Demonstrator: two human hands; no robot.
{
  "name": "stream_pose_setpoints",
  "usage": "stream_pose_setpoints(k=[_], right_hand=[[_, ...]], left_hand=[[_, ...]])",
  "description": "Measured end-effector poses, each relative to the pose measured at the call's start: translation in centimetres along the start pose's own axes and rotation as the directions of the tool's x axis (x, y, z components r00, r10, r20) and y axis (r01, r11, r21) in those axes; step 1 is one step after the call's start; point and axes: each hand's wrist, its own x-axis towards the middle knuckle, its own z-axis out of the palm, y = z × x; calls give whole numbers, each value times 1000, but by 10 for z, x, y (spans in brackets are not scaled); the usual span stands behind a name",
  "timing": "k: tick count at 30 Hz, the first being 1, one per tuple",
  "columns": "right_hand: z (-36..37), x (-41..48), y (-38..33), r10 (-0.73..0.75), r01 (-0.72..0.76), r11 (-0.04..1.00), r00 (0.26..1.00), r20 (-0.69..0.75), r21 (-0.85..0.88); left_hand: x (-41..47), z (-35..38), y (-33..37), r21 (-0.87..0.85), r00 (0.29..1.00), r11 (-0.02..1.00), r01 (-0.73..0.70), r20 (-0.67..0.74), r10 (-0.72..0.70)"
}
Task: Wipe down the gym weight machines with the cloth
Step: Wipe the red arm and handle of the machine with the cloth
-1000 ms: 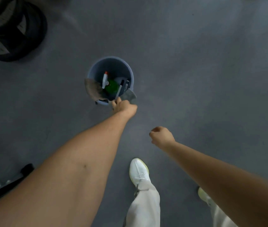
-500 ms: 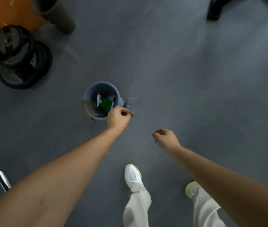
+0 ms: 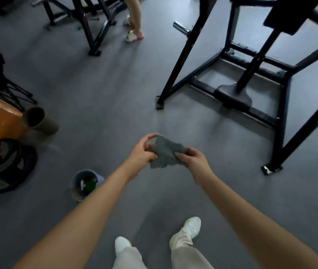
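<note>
Grey rubber gym floor (image 3: 100,98) spreads underfoot; both hands, left hand (image 3: 141,155) and right hand (image 3: 190,160), pinch a small grey cloth (image 3: 165,152) between them; black steel weight machine (image 3: 251,78) stands ahead right; blue plastic bucket (image 3: 84,183) sits beside the left forearm.

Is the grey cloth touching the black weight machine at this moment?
No, the left hand and the right hand hold the grey cloth in front of the person, clearly apart from the black weight machine.

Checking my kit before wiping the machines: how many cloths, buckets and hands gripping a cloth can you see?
cloth: 1
bucket: 1
hands gripping the cloth: 2 (left hand, right hand)
total: 4
</note>
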Motion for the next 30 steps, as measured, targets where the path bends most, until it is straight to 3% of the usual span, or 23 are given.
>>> stream_pose_setpoints(k=[3, 7, 10, 14, 18, 21, 25, 30], right_hand=[[-56, -47, -52, -233, 221, 968, 968, -97, -117], [-117, -86, -105, -505, 429, 848, 832, -229, -312], [-151, -99, -129, -609, 471, 777, 728, -314, -417], [-183, -109, -144, -699, 489, 691, 638, -322, -531], [-204, -120, -167, -778, 496, 581, 571, -262, -645], [-206, -130, -202, -798, 493, 530, 566, -208, -690], [-197, -120, -265, -758, 500, 537, 640, -128, -680], [-185, -79, -319, -756, 424, 551, 619, -214, -718]], left_hand=[[-9, 65, 64, -93, 990, 993, 75, 123, -63], [-4, 144, 127, 32, 983, 999, 26, 183, -31], [7, 187, 154, 114, 962, 993, -20, 272, -12], [17, 226, 185, 190, 924, 976, -106, 381, 26], [34, 247, 207, 201, 930, 965, -166, 357, 85], [46, 250, 235, 194, 928, 956, -221, 343, 145], [61, 247, 286, 243, 879, 894, -377, 396, 263], [77, 231, 333, 200, 803, 841, -503, 469, 368]])
